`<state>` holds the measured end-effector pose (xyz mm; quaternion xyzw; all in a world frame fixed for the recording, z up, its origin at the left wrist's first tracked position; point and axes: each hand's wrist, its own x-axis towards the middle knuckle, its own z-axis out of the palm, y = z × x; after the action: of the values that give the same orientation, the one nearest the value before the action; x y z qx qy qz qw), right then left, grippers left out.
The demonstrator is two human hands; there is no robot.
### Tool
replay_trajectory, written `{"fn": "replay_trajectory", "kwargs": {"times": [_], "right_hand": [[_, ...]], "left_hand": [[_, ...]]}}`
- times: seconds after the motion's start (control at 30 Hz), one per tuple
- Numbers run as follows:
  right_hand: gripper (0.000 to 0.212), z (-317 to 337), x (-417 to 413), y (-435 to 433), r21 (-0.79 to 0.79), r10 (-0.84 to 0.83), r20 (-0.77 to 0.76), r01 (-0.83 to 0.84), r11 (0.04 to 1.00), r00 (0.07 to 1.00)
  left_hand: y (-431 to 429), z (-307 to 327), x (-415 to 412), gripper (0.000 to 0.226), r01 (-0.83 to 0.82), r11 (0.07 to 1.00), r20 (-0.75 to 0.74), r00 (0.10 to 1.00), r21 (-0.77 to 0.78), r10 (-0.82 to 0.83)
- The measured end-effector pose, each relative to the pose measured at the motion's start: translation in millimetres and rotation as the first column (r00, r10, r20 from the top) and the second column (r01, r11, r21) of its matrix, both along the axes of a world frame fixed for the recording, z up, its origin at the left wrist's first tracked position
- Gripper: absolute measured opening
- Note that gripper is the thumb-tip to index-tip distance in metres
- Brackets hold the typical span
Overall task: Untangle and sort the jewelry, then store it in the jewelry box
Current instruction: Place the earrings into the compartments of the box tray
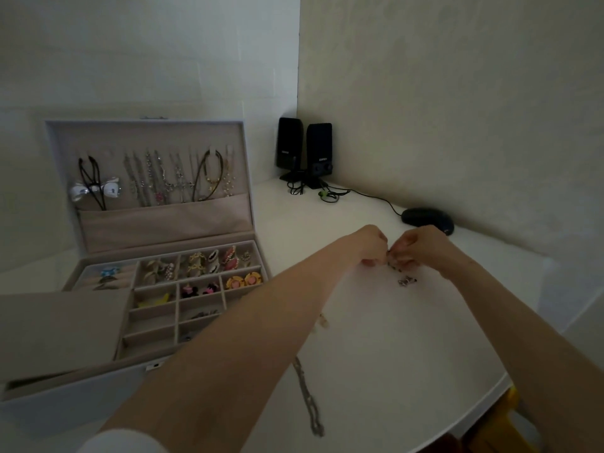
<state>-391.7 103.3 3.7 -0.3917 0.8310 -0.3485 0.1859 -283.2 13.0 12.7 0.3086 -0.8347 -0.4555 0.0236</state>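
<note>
My left hand (pixel 371 245) and my right hand (pixel 415 246) meet above the white table, both pinching a small dark tangled piece of jewelry (pixel 392 260) between their fingertips. Its loose end (pixel 406 281) lies on the table just below. A silver chain (pixel 309 400) lies stretched on the table under my left forearm. The open jewelry box (pixel 98 384) stands at the left, necklaces (pixel 170 178) hanging in its lid and earrings and rings in its compartments.
Two black speakers (pixel 304 148) stand in the far corner with their cables. A black mouse (pixel 427 220) lies to the right, behind my hands. The table's rounded edge (pixel 483 403) runs at lower right, a yellow object (pixel 500 420) below it.
</note>
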Motion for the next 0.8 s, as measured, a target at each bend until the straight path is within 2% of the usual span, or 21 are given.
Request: {"fn": "replay_trajectory", "kwargs": {"times": [0.1,0.23,0.3,0.4,0.5,0.57,0.63,0.7,0.73,0.8], "right_hand": [[0.016,6.9,4.9,0.5,-0.061,0.025,0.071,-0.02,0.998,0.997],[0.012,18.9,14.8,2.3,-0.101,0.059,0.135,-0.045,0.994,0.989],[0.006,22.6,20.0,5.1,-0.187,0.119,0.158,-0.089,0.978,0.98],[0.003,26.0,26.1,9.8,-0.289,0.199,0.156,-0.148,0.946,0.967],[0.004,28.8,35.7,13.2,-0.343,0.249,0.168,-0.181,0.922,0.954],[0.01,28.0,37.9,16.2,-0.354,0.213,0.139,-0.153,0.922,0.967],[0.015,25.3,30.3,20.1,-0.222,0.097,-0.044,-0.104,0.969,0.994],[0.022,20.8,21.8,25.1,0.031,0.068,-0.226,-0.062,0.998,0.972],[0.024,17.5,20.6,27.4,0.128,0.085,-0.227,-0.057,0.99,0.97],[0.025,9.0,23.2,30.0,0.202,0.115,-0.171,-0.079,0.976,0.979]], "left_hand": [[0.3,1.1,6.5,0.049,-0.02,0.998,-0.079,0.997,0.061,0.025],[-1.0,6.2,17.2,0.042,-0.028,0.997,-0.185,0.982,0.069,0.04],[-1.2,10.5,23.2,0.036,-0.045,0.998,-0.223,0.974,0.034,0.052],[-0.7,16.5,34.7,0.017,-0.083,0.997,-0.271,0.959,-0.002,0.08],[-2.9,17.9,46.3,0.019,-0.12,0.993,-0.32,0.94,0.011,0.117],[-4.9,17.0,52.4,0.021,-0.108,0.992,-0.358,0.925,0.072,0.127],[-5.1,17.1,57.3,0.022,-0.101,0.989,-0.374,0.917,0.109,0.135],[-3.8,16.2,60.8,0.022,-0.099,0.99,-0.367,0.921,0.097,0.128],[-2.8,16.1,62.6,0.022,-0.097,0.992,-0.363,0.924,0.086,0.122],[-0.6,16.2,66.7,0.021,-0.089,0.994,-0.356,0.928,0.071,0.108]]}}
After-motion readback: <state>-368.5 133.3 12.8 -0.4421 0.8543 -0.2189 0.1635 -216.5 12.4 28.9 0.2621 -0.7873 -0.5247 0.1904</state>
